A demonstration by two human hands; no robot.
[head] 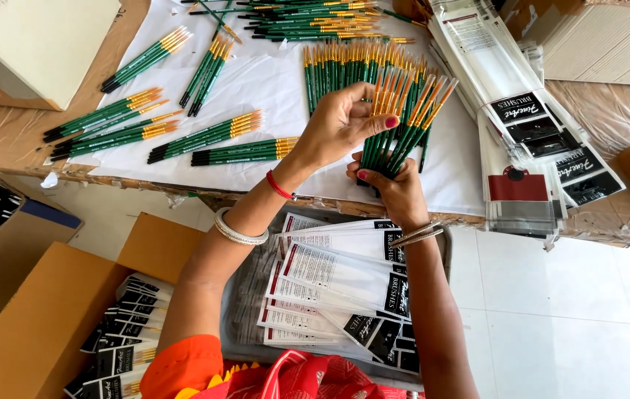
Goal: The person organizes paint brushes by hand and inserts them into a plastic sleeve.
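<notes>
My right hand point(397, 191) grips the lower ends of a fanned bunch of green paint brushes with gold ferrules point(401, 118), held upright over the table edge. My left hand point(341, 122) reaches across from the left, its fingers pinching the brushes near the gold ferrules. Several small bundles of the same green brushes point(208, 137) lie spread on white paper point(270, 89) on the table. A row of brushes point(344, 66) lies just behind my hands.
Clear packaging sleeves with black and red labels point(529, 140) are stacked on the table at right. More sleeves lie on a grey tray point(344, 288) on my lap. A cardboard box with packed brushes point(119, 332) stands lower left; cardboard boxes point(41, 37) sit at the table corners.
</notes>
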